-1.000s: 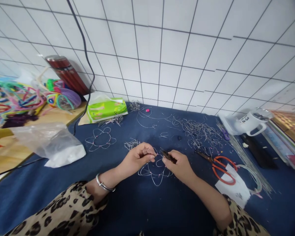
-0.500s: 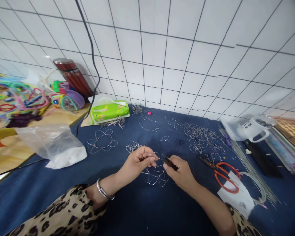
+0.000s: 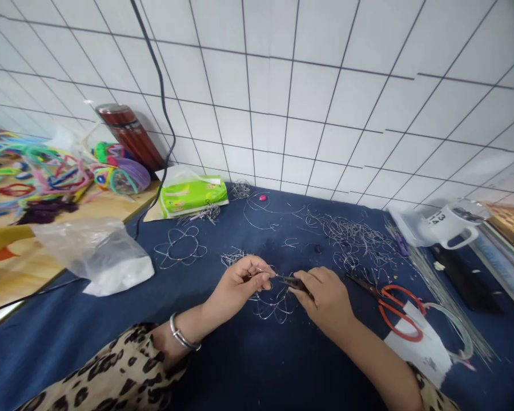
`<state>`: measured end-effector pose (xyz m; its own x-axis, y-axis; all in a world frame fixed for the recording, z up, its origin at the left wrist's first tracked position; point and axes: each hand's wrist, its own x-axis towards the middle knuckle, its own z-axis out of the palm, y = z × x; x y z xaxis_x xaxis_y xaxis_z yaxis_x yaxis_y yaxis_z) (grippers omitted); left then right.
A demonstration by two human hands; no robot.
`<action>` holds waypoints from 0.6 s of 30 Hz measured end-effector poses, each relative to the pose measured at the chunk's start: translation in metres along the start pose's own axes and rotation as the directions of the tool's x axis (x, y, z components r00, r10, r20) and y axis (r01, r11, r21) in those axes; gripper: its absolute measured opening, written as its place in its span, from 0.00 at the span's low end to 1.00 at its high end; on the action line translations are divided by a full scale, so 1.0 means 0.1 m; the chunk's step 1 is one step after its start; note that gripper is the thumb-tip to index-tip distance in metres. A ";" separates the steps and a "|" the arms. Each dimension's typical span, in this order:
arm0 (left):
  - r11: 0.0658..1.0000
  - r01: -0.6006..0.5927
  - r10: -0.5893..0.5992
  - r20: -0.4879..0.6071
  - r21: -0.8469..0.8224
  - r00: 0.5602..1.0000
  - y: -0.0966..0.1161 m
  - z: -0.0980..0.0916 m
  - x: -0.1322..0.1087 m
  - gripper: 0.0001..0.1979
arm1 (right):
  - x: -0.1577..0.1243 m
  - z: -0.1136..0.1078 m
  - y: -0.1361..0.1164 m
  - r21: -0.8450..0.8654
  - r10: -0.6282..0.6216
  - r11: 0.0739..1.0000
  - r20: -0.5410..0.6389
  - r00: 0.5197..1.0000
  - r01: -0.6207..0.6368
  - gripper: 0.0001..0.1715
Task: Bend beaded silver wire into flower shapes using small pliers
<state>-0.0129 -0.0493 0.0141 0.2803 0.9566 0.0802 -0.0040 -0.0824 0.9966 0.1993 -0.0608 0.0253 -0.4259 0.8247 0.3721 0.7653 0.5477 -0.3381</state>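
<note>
My left hand (image 3: 244, 282) pinches a thin wire piece between thumb and fingertips. In my right hand (image 3: 325, 294) is a pair of dark pliers (image 3: 300, 283), whose jaws point left and meet the wire near my left fingertips. Just beneath both hands a flower-shaped wire piece (image 3: 276, 311) with small pink beads is partly hidden. A second wire flower (image 3: 182, 246) lies on the blue cloth (image 3: 223, 365) to the left. Behind my left hand sits a small heap of bent wires (image 3: 233, 257).
Orange-handled scissors (image 3: 400, 302) rest on white paper at the right, near long straight wires and a white mug (image 3: 449, 225). Tangled wires (image 3: 355, 237) lie behind. A plastic bag (image 3: 107, 257), green tissue pack (image 3: 192, 197) and red flask (image 3: 131, 134) are left.
My right hand has shifted slightly right and its grip on the pliers has turned, with the jaws now more level. The view has moved a little. My left hand stays nearly still.
</note>
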 end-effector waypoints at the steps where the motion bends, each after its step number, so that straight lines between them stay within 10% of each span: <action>1: 1.000 -0.007 0.007 -0.001 0.008 1.000 0.00 0.00 0.00 0.06 | 0.00 -0.01 0.00 -0.075 -0.026 0.997 0.003 1.000 0.026 0.14; 8: 0.999 -0.009 0.009 -0.009 0.033 1.000 0.02 0.03 -0.02 0.05 | 0.02 -0.08 -0.09 -0.335 -0.036 0.941 0.031 0.999 0.044 0.13; 18: 0.997 0.030 -0.031 0.001 0.066 1.000 0.05 0.08 -0.03 0.06 | 0.04 -0.08 -0.15 -0.250 0.012 0.968 0.083 0.996 0.009 0.15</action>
<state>-0.0060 -0.0549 0.0183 0.2814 0.9583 0.0496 0.0679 -0.0714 0.9951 0.1905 -0.0672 0.0389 -0.4551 0.8402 0.2948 0.8577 0.5026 -0.1082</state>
